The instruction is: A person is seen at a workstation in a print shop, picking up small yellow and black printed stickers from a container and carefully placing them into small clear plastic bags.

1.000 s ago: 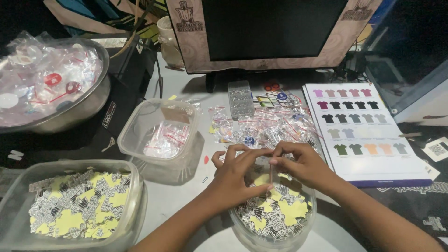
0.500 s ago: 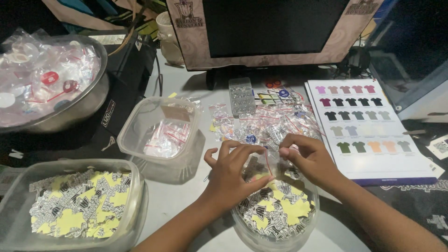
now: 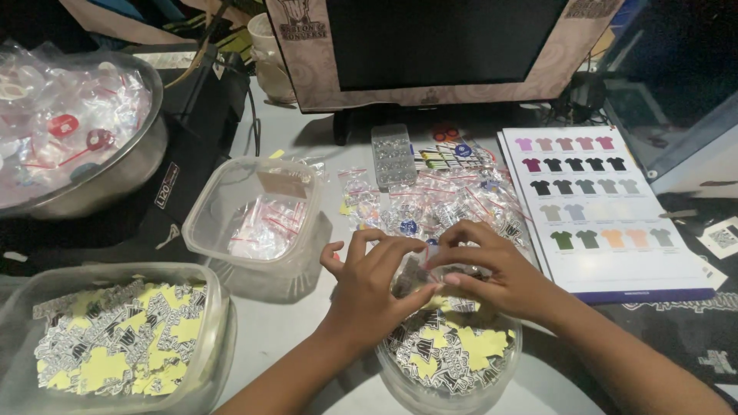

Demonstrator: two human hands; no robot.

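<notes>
Hands raised, bag point(image 3: 417, 270) between fingers point(image 3: 400, 250)

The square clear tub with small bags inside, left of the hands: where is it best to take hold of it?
Probably grip the square clear tub by its near rim corner, coming from the right with the left hand. The tub stands upright and open, its rim juts out like a lip, and that side faces bare table.

Both hands point(image 3: 430, 269) lifted off round sticker tub point(image 3: 450, 361), fingertips now pinching small clear bag
</notes>
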